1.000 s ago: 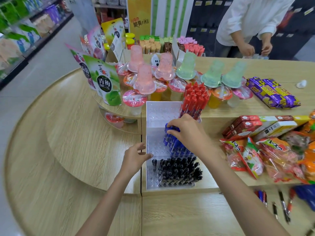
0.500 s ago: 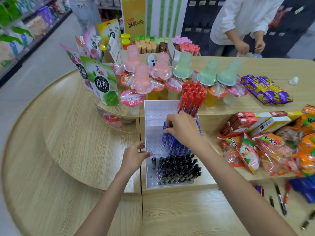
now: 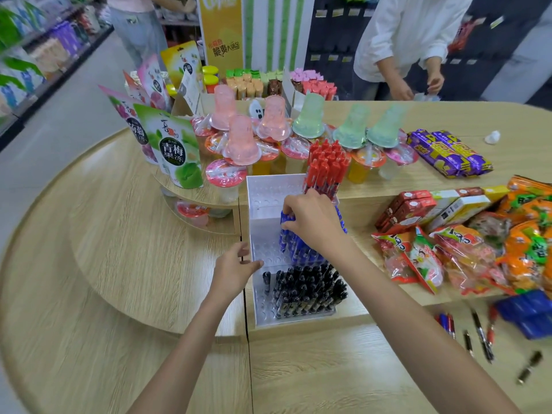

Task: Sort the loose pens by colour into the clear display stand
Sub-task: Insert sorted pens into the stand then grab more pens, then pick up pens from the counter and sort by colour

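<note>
Head view. Display stand (image 3: pixel 263 198): 3 tiers, with red pens (image 3: pixel 325 165) at the back, blue pens (image 3: pixel 301 249) in the middle and black pens (image 3: pixel 307 291) in front, all packed toward its right side. Right hand (image 3: pixel 313 219): fingers curled over the blue caps, pinching at the cluster's left edge. Left hand (image 3: pixel 233 268): loosely spread, resting against the stand's left wall, gripping nothing. Risk: a slanted push could miss its hole and tip the leaning neighbours. Loose pens (image 3: pixel 481 333): lower shelf, far right, well apart. Snack packets (image 3: pixel 418 258) crowd the stand's right; jelly cups (image 3: pixel 239 144) stand just behind.
</note>
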